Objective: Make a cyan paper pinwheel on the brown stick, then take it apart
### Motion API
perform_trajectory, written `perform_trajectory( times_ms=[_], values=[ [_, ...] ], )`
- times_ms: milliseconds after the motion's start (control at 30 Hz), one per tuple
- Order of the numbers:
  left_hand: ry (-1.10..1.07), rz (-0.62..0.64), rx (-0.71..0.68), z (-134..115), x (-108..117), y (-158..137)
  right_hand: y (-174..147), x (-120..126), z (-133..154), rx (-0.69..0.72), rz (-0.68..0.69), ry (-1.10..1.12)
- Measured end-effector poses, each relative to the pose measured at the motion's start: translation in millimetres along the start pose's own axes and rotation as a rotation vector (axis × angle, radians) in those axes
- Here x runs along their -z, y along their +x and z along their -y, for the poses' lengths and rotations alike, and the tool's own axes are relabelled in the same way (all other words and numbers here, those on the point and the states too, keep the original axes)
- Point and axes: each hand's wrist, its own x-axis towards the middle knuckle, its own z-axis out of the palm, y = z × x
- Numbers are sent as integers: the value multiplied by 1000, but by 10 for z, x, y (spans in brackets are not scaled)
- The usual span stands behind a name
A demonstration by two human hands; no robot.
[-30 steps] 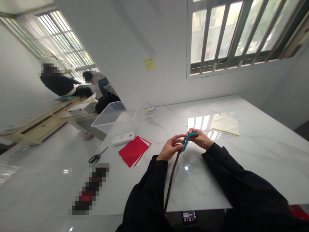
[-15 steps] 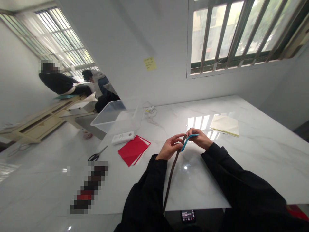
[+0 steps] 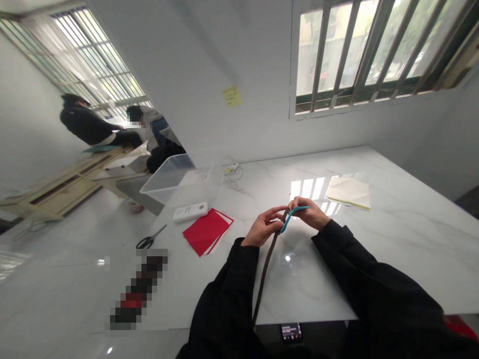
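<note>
My left hand [image 3: 264,228] is closed, pinching a long brown flat strip [image 3: 266,267] near its upper end. From there the strip hangs down past the table's front edge. My right hand [image 3: 311,214] is also closed, on a thin, bent blue strip [image 3: 288,219] whose lower end reaches my left fingertips. The two hands nearly meet above the white marbled table [image 3: 299,284]. The top of the brown strip lies right beside the blue one; whether they are joined, I cannot tell.
Left of my hands lie red sheets [image 3: 205,232], a white device [image 3: 190,212] and black-handled scissors [image 3: 149,240]. A clear plastic bin [image 3: 179,182] stands behind them. Cream paper [image 3: 348,193] lies at the back right. A phone [image 3: 291,333] is below the table edge. Two people sit far left.
Both hands and the two strips hold almost the same position. Only a very slight shift of the whole view shows.
</note>
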Motion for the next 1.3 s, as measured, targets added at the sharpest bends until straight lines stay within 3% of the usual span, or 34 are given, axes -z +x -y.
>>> perform_trajectory(
  times_ms=[367, 667, 833, 1300],
  values=[
    [13, -2, 3, -29, -5, -10, 4, 41, -47, -1, -2, -18],
    [-46, -10, -4, 97, 105, 12, -16, 14, -4, -5, -13, -56],
    [-45, 10, 17, 98, 93, 17, -6, -3, -18, -90, -38, -12],
    [73, -100, 20, 157, 102, 55, 41, -93, -130, -107, -142, 46]
  ],
)
